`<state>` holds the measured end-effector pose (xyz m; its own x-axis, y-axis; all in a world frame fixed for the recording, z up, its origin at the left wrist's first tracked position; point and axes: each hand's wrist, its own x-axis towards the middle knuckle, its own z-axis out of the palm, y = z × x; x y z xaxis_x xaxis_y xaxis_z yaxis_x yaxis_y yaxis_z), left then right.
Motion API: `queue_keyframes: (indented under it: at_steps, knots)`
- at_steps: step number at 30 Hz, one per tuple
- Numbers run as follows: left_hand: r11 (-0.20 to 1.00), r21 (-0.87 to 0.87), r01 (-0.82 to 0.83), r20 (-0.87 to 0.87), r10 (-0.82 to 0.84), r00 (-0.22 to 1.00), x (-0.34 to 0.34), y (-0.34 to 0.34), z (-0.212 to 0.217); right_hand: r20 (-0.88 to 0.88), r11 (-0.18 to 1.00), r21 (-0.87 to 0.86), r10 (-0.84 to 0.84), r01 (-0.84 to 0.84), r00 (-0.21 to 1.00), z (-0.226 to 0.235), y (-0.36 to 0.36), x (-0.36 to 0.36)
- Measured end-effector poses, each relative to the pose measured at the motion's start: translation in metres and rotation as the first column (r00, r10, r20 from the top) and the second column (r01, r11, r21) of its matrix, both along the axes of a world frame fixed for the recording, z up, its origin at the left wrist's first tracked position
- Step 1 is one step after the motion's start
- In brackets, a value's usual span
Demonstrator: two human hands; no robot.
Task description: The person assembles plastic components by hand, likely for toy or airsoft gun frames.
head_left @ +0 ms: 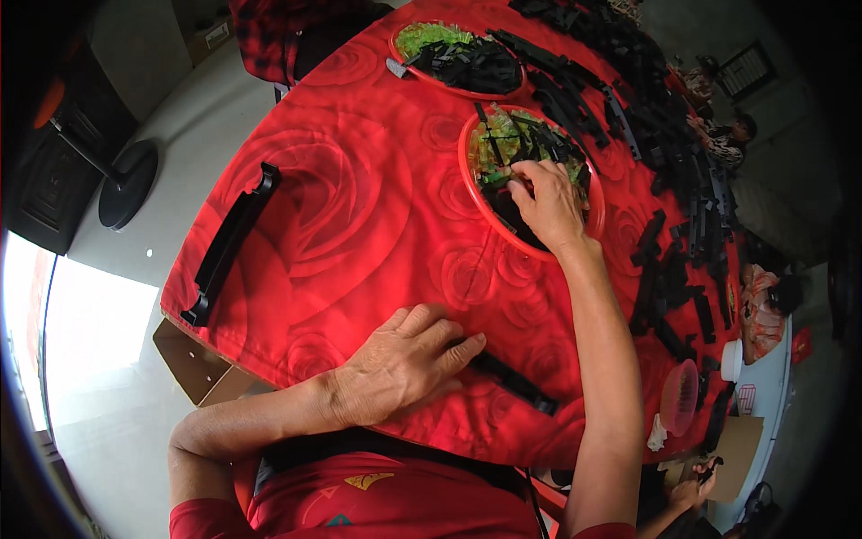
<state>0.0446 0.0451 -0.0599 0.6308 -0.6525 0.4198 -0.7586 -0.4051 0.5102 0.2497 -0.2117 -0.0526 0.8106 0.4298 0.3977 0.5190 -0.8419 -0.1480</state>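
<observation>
- Red rose-patterned cloth [359, 207] covers the table, and the work shown is the handling of black plastic strips and small parts.
- Near the person, the left hand [409, 364] lies flat on the cloth, fingers stretched out and slightly apart, pressing down the near end of a black strip [512, 382] that runs off to the right.
- Farther off, the right hand [548, 202] reaches into a red basin [471, 193]; its fingers are bent together among the pieces, but whether they pinch one I cannot tell.
- That basin holds a jumble of green bits and short black parts, and looks fairly full.
- A second red basin [422, 76], farther away, holds green bits on its left side and black parts on its right.
- Along the right side of the table a big heap of black strips [673, 180] is piled, so by my judgement much stock is left to work through.
- One long black handle-shaped bar [229, 242] lies alone at the left edge, well apart from both hands.
- Only the single strip lies under the left hand, with no stack of done pieces nearby that I can make out; the work looks far from finished.
- A small pink cup [680, 395] stands at the near right.
</observation>
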Motion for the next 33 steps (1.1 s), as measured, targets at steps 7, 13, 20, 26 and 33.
queue_keyframes:
  at_steps: [7, 13, 20, 26, 33]
  knots:
    - [0.992, -0.066, -0.105, -0.039, 0.102, 0.994, 0.000, 0.000, -0.005, 0.031, 0.997, -0.013, 0.074, -0.074, 0.997, -0.002, -0.015, 0.001]
    - [0.991, -0.101, -0.087, -0.168, 0.069, 0.983, -0.009, -0.003, -0.003, 0.100, 1.000, -0.029, 0.007, -0.004, 0.995, 0.018, -0.029, -0.017]
    - [0.995, -0.102, 0.018, -0.125, -0.030, 0.992, -0.004, 0.008, -0.009, -0.371, 0.932, 0.362, 0.142, 0.003, 0.918, 0.065, -0.024, -0.167]
    - [0.985, -0.111, 0.131, -0.194, -0.150, 0.969, -0.005, 0.012, -0.003, -0.364, 0.980, 0.192, 0.126, -0.058, 0.923, 0.061, -0.010, -0.258]
    - [0.980, -0.147, 0.136, -0.190, -0.163, 0.968, -0.013, 0.010, -0.007, -0.395, 0.980, 0.200, 0.103, -0.025, 0.913, 0.052, -0.007, -0.282]
